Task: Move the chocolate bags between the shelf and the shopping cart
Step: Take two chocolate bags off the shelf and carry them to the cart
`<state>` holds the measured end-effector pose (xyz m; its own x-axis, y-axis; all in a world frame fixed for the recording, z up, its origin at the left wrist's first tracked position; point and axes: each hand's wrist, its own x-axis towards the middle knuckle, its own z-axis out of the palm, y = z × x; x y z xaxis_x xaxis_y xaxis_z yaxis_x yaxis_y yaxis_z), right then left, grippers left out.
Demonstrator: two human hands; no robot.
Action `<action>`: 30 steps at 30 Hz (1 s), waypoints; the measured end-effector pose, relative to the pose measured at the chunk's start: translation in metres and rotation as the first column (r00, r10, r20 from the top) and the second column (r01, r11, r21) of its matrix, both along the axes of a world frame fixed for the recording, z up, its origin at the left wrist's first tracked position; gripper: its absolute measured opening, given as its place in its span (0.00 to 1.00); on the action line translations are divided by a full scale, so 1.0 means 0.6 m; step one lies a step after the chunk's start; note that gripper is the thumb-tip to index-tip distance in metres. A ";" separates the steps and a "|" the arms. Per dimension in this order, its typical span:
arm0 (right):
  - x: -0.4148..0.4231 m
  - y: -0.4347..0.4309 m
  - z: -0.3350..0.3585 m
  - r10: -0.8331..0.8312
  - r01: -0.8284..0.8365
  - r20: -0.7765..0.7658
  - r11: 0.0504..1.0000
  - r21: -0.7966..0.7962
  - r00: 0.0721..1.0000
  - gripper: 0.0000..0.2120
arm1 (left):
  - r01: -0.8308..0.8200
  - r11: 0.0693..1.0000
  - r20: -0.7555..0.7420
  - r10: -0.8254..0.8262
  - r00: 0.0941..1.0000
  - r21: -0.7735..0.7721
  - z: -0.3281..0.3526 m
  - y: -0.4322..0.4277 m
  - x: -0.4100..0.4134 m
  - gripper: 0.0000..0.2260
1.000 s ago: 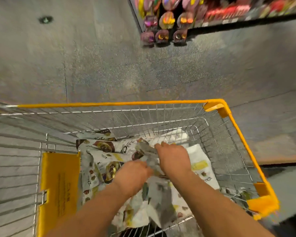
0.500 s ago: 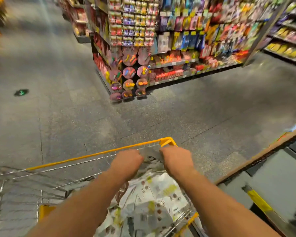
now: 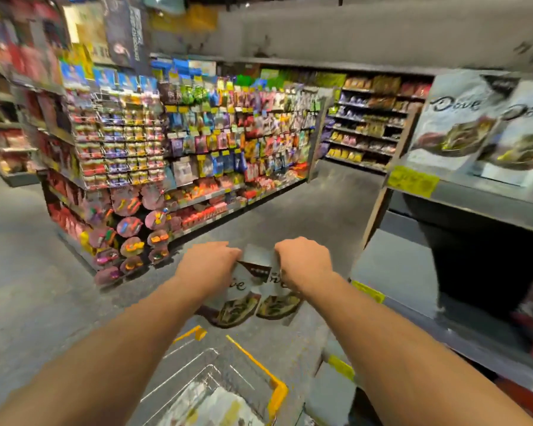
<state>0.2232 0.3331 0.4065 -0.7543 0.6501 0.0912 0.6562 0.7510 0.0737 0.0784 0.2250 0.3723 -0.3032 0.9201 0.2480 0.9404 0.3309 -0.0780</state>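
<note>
Both hands are raised above the cart, each gripping the top edge of a white chocolate bag. My left hand [image 3: 208, 264] holds the left chocolate bag [image 3: 234, 298] and my right hand [image 3: 303, 264] holds the right chocolate bag [image 3: 277, 301]; the two bags hang side by side, touching. Below them is the yellow-rimmed wire shopping cart [image 3: 274, 392], with more white bags [image 3: 206, 407] lying inside. On the right, the shelf [image 3: 480, 201] carries two upright chocolate bags [image 3: 456, 121] of the same kind.
A long display rack of colourful sweets [image 3: 197, 167] stands across the grey aisle floor ahead. More stocked shelves [image 3: 366, 124] run behind it. A lower dark shelf level [image 3: 462, 265] lies to the right, with yellow price tags [image 3: 411, 181] on the edges.
My hands have lifted the two bags up out of the cart basket. The view has swung up and to the right, bringing the shelf with matching bags into sight.
</note>
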 end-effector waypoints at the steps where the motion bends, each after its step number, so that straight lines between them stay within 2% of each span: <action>1: 0.021 0.010 0.023 -0.020 0.020 -0.012 1.000 0.018 1.000 0.14 | 0.021 1.000 -0.018 -0.020 1.000 0.023 0.023 0.015 0.019 0.08; 6: 0.126 0.049 0.110 -0.101 0.108 -0.077 0.989 0.104 0.992 0.15 | 0.089 0.987 -0.087 -0.078 0.993 0.134 0.115 0.079 0.113 0.08; 11: 0.252 0.086 0.191 -0.181 0.202 -0.131 0.966 0.165 0.975 0.13 | 0.207 0.962 -0.110 -0.189 0.976 0.181 0.190 0.146 0.214 0.11; 15: 0.337 0.105 0.246 -0.238 0.264 -0.149 0.945 0.195 0.960 0.12 | 0.246 0.945 -0.132 -0.221 0.966 0.216 0.249 0.185 0.287 0.05; 19: 0.409 0.128 0.301 -0.264 0.305 -0.197 0.926 0.222 0.944 0.08 | 0.275 0.928 -0.153 -0.243 0.958 0.250 0.317 0.218 0.346 0.06; 27: 0.484 0.174 0.428 -0.281 0.383 -0.368 0.892 0.241 0.886 0.09 | 0.306 0.838 -0.208 -0.235 0.949 0.452 0.455 0.267 0.395 0.03; 30: 0.494 0.194 0.473 -0.275 0.400 -0.404 0.877 0.266 0.872 0.06 | 0.346 0.805 -0.249 -0.253 0.935 0.482 0.494 0.303 0.389 0.06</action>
